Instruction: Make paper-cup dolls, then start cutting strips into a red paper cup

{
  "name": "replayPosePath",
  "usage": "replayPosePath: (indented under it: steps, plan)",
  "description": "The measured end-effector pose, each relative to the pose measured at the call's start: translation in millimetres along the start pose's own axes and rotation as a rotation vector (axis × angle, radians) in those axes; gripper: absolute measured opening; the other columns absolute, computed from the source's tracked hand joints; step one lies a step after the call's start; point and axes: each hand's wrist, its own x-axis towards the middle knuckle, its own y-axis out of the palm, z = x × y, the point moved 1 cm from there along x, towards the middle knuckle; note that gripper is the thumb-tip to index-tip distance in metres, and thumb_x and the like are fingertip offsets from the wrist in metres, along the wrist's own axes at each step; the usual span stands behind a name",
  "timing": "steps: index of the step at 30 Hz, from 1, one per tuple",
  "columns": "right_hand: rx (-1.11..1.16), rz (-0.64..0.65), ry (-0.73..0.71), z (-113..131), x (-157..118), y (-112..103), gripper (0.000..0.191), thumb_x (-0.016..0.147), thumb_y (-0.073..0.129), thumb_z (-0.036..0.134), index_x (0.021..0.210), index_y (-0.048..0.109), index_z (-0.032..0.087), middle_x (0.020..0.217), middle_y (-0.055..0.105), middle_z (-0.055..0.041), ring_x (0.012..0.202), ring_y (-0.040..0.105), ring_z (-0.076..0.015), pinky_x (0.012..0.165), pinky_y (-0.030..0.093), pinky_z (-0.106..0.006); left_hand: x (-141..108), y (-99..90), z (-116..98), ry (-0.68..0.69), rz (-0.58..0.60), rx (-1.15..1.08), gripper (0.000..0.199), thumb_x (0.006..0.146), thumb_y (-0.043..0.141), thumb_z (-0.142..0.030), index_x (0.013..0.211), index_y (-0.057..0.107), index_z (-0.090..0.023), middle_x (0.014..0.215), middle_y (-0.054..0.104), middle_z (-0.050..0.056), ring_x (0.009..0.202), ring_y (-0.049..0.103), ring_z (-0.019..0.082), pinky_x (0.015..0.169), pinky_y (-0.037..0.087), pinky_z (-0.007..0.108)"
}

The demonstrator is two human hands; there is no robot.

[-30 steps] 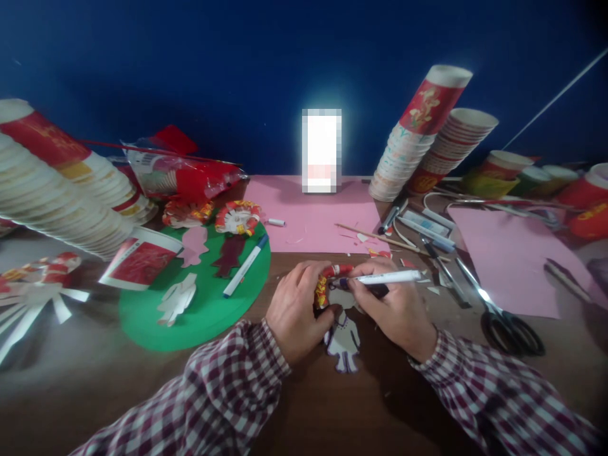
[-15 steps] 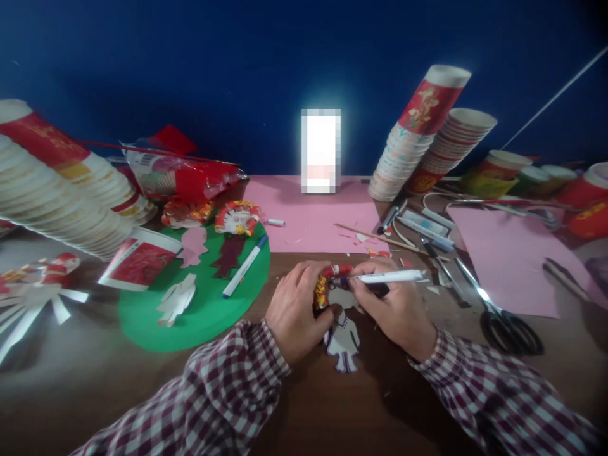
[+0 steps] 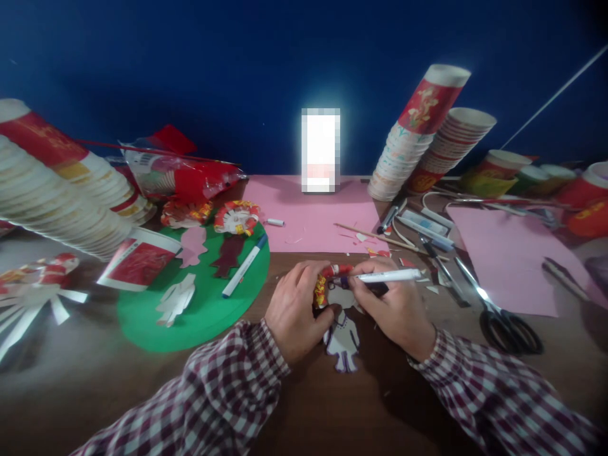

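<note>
A paper doll (image 3: 342, 345) lies on the brown table before me, its pale body edged in purple and its head framed by a curled red and yellow paper rim (image 3: 321, 292). My left hand (image 3: 295, 311) grips the head's left side, thumb on the pale paper and fingers around the rim. Pinched in my right hand (image 3: 401, 310) is a white marker (image 3: 390, 276) with a dark purple end, its tip end at the doll's head. The exact contact point is partly hidden by my fingers.
Left, a green paper disc (image 3: 142, 329) bears paper figures, curled paper pieces and a blue-capped marker (image 3: 243, 267). Scissors (image 3: 508, 329) and a cutter (image 3: 446, 275) lie right. Paper cup stacks (image 3: 403, 152) lean at both sides. A bright pixelated screen (image 3: 320, 149) stands behind pink paper (image 3: 270, 190).
Almost nothing differs. Both hands keep their places, with the marker at the doll's head shifted only very slightly.
</note>
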Motion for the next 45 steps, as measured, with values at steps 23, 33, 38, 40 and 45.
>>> replayPosePath:
  steps: [23, 33, 38, 40, 45]
  plan:
    - [-0.001, 0.025, 0.051, 1.9, -0.1, -1.6, 0.007, 0.078, 0.054, 0.022, 0.073, 0.057, 0.018, 0.072, 0.059, -0.0023, 0.071, 0.056, -0.0162, 0.064, 0.044, -0.029, -0.5, -0.2, 0.0, -0.001, -0.009, 0.0, 0.056, 0.068, 0.06, -0.019, 0.12, 0.041, -0.022, 0.116, 0.052, 0.007, 0.109, 0.048, 0.025, 0.093, 0.04, 0.043]
    - [0.072, -0.008, 0.122, 0.5, -5.0, -3.1, 0.007, 0.08, 0.053, 0.024, 0.077, 0.055, 0.019, 0.076, 0.059, -0.0028, 0.069, 0.056, -0.0154, 0.057, 0.043, -0.026, -0.9, -0.7, -0.5, -0.005, -0.01, -0.015, 0.056, 0.068, 0.061, -0.019, 0.12, 0.042, -0.022, 0.116, 0.052, 0.007, 0.11, 0.048, 0.024, 0.093, 0.039, 0.042]
    - [0.085, -0.085, 0.076, 4.2, -5.0, -8.6, 0.005, 0.08, 0.052, 0.022, 0.078, 0.055, 0.018, 0.071, 0.055, -0.0011, 0.062, 0.052, -0.0133, 0.056, 0.043, -0.026, -1.6, -0.4, -0.4, -0.009, -0.004, -0.016, 0.057, 0.069, 0.062, -0.021, 0.122, 0.041, -0.022, 0.118, 0.052, 0.007, 0.111, 0.047, 0.024, 0.094, 0.039, 0.041]
    - [0.104, -0.102, 0.07, 3.8, -5.4, -10.1, 0.005, 0.081, 0.052, 0.022, 0.082, 0.056, 0.018, 0.071, 0.055, -0.0008, 0.06, 0.051, -0.0126, 0.055, 0.043, -0.025, -1.7, -0.8, -0.7, -0.012, -0.004, -0.012, 0.057, 0.068, 0.062, -0.022, 0.122, 0.041, -0.022, 0.117, 0.052, 0.007, 0.11, 0.047, 0.024, 0.093, 0.039, 0.042]
    - [0.106, -0.104, 0.082, 3.2, -6.4, -11.4, 0.006, 0.083, 0.054, 0.024, 0.08, 0.057, 0.02, 0.07, 0.055, 0.0001, 0.057, 0.051, -0.0113, 0.053, 0.043, -0.024, -1.8, -1.7, -1.2, -0.009, -0.006, -0.007, 0.058, 0.067, 0.062, -0.022, 0.121, 0.041, -0.023, 0.116, 0.052, 0.007, 0.108, 0.048, 0.025, 0.092, 0.04, 0.043]
